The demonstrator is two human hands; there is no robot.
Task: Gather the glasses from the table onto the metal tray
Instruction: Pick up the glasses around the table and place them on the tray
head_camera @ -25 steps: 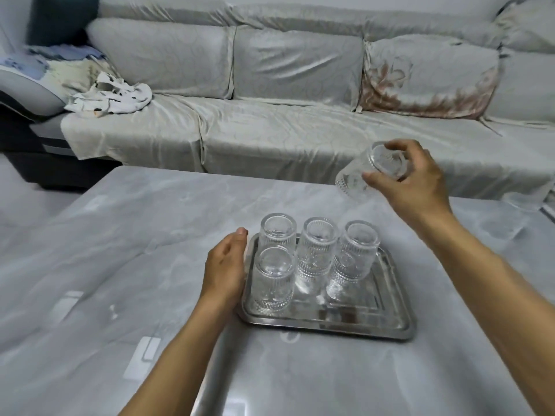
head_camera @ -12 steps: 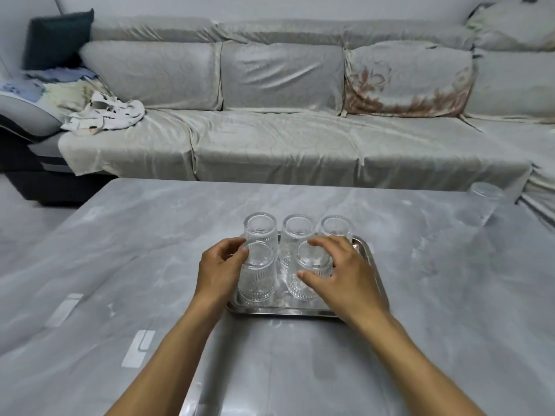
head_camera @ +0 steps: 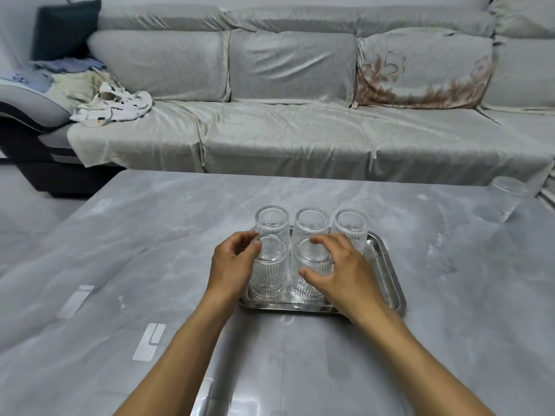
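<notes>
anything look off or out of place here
One glass stands alone at the table's far right corner, away from the five on the metal tray. Nothing looks spilled, tipped or broken.

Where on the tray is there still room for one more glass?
The metal tray has a bare patch at its front right corner, beside the glass under the right hand and in front of the back right glass. The left and middle are crowded: five glasses, with the left hand against the front left glass.
</notes>
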